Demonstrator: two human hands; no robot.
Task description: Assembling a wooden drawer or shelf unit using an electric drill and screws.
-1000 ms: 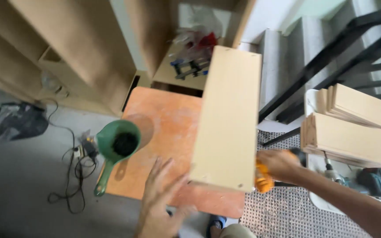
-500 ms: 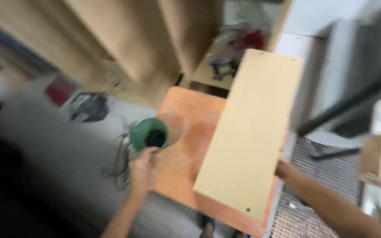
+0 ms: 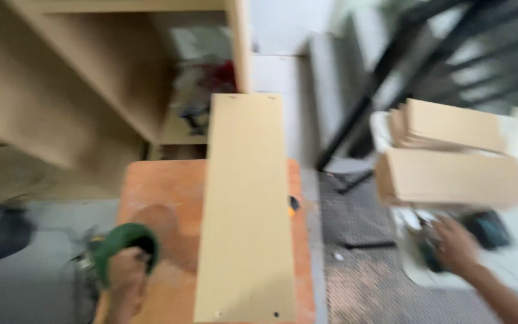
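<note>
A blurred view looked down on an orange worktop (image 3: 163, 198) set on a grey floor (image 3: 37, 240). A long pale board (image 3: 246, 204) lay lengthwise on the worktop, covering its right half and overhanging its far edge. Beyond the worktop stood an open wooden cabinet (image 3: 91, 78); on its low shelf sat a blue tool and something red, too smeared to tell apart. Right of the worktop a dark mesh mat (image 3: 361, 270) covered the floor, and further right a white stand (image 3: 511, 264) carried a stack of pale boards (image 3: 451, 156). A black metal stair frame (image 3: 391, 72) rose behind that stack.

At the worktop's near left corner, the left hand (image 3: 126, 273) was closed around the rim of a green funnel (image 3: 121, 249); the funnel's inside looked dark, and any contents could not be made out. Well right of the worktop, the right hand (image 3: 455, 246) reached over the white stand with its fingers curled on a small dark green tool (image 3: 430, 255), beside a teal power tool (image 3: 487, 228). Blur hid how firmly it gripped.
</note>
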